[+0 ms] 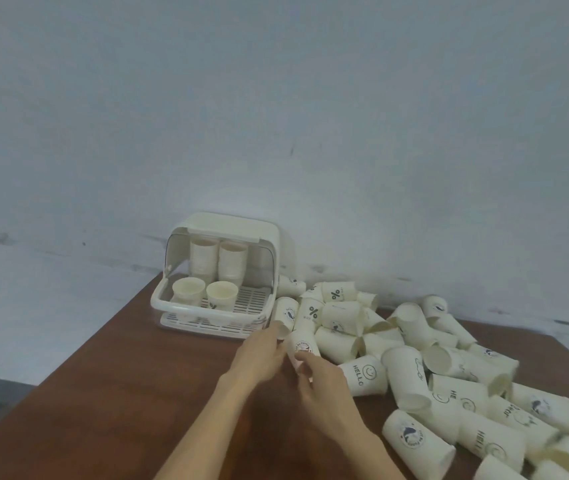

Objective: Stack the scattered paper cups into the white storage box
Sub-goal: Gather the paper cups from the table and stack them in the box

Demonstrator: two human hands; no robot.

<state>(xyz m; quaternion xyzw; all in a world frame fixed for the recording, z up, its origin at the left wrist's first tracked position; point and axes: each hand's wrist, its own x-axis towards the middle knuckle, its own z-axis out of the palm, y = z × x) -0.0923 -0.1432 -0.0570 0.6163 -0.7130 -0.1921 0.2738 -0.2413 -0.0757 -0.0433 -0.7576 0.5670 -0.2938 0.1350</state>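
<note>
At centre frame both hands meet on one white paper cup with a round printed logo [302,346]: the right hand [321,379] grips its lower end, the left hand [262,355] seems to pinch its side. Up left, the white plastic storage box [222,282] stands open holding stacked cups [219,261].

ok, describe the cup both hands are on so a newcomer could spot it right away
Start at the white storage box at the far end of the brown table. Just in front of its right corner, at the near-left edge of the cup pile, lies a paper cup with a round dark emblem. It alone is between the left hand and right hand.
</note>
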